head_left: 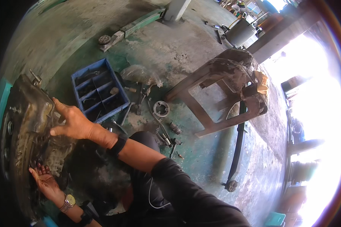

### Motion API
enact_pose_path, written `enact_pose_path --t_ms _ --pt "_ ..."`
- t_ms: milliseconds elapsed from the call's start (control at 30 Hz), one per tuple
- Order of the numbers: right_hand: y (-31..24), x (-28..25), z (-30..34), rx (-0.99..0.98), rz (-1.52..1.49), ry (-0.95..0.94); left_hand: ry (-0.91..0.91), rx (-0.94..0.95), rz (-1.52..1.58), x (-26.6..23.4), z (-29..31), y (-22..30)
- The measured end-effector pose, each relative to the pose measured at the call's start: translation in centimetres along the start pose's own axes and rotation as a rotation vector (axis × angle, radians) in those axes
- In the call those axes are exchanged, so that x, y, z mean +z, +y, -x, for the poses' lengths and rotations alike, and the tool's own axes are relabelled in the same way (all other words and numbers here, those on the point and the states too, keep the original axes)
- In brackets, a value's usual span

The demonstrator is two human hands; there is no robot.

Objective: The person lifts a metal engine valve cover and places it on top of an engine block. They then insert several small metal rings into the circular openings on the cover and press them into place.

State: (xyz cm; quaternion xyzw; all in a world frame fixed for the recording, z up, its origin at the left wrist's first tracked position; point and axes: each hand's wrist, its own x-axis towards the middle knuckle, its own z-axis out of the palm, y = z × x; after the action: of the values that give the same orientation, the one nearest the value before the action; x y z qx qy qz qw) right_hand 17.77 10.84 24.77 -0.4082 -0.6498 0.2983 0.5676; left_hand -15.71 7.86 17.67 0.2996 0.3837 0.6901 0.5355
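Note:
A large, oily metal engine part (pixel 30 113) stands along the left side, with a rounded cover at its top and ribbed casting lower down. My right hand (pixel 74 122), with a black band at the wrist, reaches across to its near edge. Its index finger and thumb are apart, the index tip at the cover's rim; the other fingers are partly hidden. Lower on the same part, my left hand (pixel 48 183) is palm up with the fingers spread, their tips by the casting. A watch (pixel 68 202) sits on that wrist. Neither hand visibly holds anything.
Beyond my right hand lies a blue divided crate (pixel 101 90) with small parts. Sockets, wrenches and a metal ring (pixel 161 109) are scattered on the floor. A worn plastic stool (pixel 201 96) stands to the right, beside a dark metal bar (pixel 238 151). Behind is a green lift arm (pixel 144 22).

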Motion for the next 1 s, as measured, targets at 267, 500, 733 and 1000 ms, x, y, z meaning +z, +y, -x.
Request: enact_pose_path --t_ms 267,500,733,1000 --pt "0.1 0.1 0.0 0.015 0.023 -0.002 -0.022 0.009 -0.026 1.1 0.7 0.5" --pt "0.0 0.1 0.0 0.026 -0.008 -0.008 0.033 -0.022 -0.006 2.0 0.7 0.7" --pt "0.2 0.2 0.0 0.023 -0.028 0.000 0.071 -0.003 -0.025 2.6 1.3 0.7" --pt "0.4 0.4 0.1 0.027 -0.036 0.001 0.063 -0.007 -0.028 1.2 0.5 0.1"
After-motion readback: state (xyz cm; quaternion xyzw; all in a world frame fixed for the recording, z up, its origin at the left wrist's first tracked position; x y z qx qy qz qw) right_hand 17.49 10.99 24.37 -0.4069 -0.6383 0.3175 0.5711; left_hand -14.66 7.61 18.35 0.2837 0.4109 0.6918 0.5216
